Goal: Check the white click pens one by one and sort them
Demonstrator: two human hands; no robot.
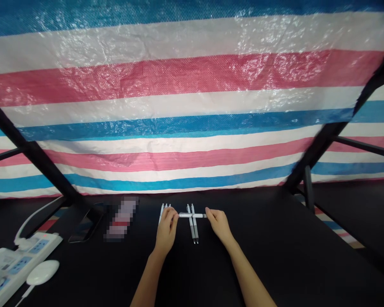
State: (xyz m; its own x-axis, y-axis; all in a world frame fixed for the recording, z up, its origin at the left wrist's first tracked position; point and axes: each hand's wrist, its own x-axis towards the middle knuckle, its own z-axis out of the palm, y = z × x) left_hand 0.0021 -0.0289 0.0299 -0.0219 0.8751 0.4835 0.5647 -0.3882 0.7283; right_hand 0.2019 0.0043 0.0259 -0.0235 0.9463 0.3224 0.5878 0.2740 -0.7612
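A white pen (196, 215) lies crosswise between my two hands, over two upright-pointing white pens (194, 230) placed side by side on the black table (192, 273). My left hand (167, 230) pinches the crosswise pen's left end, fingers closed. The pen's right end, which has a dark part, is between the closed fingertips of my right hand (219, 223). Several more white pens (161, 211) lie behind my left hand, which hides their lower parts.
A dark phone (87, 224) and a pixelated object (122, 219) lie to the left. At the lower left are a white power strip (22, 264) and a white rounded device (43, 272) with a cable. Black frame bars (48, 168) and striped sheeting (179, 157) stand behind.
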